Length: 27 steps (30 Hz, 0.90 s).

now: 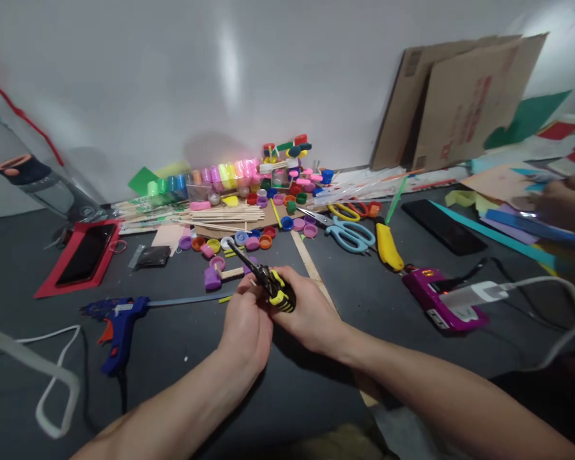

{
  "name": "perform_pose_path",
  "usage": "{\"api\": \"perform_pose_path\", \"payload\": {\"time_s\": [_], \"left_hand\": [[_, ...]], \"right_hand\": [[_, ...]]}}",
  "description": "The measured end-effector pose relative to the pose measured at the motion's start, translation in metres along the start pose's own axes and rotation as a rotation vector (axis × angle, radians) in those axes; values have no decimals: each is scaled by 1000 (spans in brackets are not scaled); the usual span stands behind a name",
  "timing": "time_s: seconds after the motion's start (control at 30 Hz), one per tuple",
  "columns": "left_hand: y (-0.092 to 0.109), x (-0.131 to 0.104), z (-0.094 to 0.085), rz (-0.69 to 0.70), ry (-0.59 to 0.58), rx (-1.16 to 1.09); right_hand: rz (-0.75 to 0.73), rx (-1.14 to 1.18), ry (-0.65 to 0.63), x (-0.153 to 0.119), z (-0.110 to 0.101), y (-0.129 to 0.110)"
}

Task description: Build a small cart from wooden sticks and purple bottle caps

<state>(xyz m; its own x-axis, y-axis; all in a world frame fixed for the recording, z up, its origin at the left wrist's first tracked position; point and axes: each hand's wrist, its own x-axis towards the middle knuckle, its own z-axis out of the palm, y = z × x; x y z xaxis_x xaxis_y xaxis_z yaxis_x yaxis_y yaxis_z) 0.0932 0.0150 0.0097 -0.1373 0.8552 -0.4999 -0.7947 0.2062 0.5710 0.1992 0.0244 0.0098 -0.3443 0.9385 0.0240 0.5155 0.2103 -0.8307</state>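
Needle-nose pliers (278, 295) with black and yellow handles are gripped in my right hand (309, 313), their long dark nose pointing up and left. Close against it, my left hand (246, 322) has its fingers curled together near the base of the nose; what they pinch, if anything, is hidden. Just beyond the fingers lies a purple cap piece (213, 278) with short sticks attached. Several coloured bottle caps (265, 242) are scattered behind both hands.
A blue glue gun (124, 329) lies at left, its cord trailing forward. Light blue scissors (349, 235), a yellow cutter (389, 246) and a purple power adapter (431, 297) are at right. Cardboard sheets (464, 105) lean on the wall. Another person's hand (568, 211) reaches in at far right.
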Motion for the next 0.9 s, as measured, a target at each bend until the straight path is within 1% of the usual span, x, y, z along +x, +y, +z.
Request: {"api": "perform_pose_path", "payload": {"time_s": [0.17, 0.3, 0.33, 0.4, 0.47, 0.53, 0.6, 0.77, 0.9], "left_hand": [[1, 3, -4, -29, 20, -11], [2, 4, -6, -27, 0, -15], [2, 4, -8, -24, -13, -9], [3, 3, -12, -30, -49, 20], [5, 1, -17, -66, -100, 76], [5, 0, -21, -113, -144, 139], [5, 0, -23, -133, -167, 185], [5, 3, -28, -112, -194, 264], [6, 6, -33, -121, -214, 338]], "right_hand": [[-79, -68, -41, 0, 2, -1], [-107, -36, -36, -2, 1, 3], [-99, -28, -23, -2, -1, 5], [-74, -36, 46, -1, -5, 9], [-82, -50, 132, 2, -8, 12], [-91, -56, 179, 5, -8, 14], [-89, -64, 173, 7, -7, 14], [-109, -135, 130, 8, 1, 13], [-167, -170, 82, 7, 5, 13]]}}
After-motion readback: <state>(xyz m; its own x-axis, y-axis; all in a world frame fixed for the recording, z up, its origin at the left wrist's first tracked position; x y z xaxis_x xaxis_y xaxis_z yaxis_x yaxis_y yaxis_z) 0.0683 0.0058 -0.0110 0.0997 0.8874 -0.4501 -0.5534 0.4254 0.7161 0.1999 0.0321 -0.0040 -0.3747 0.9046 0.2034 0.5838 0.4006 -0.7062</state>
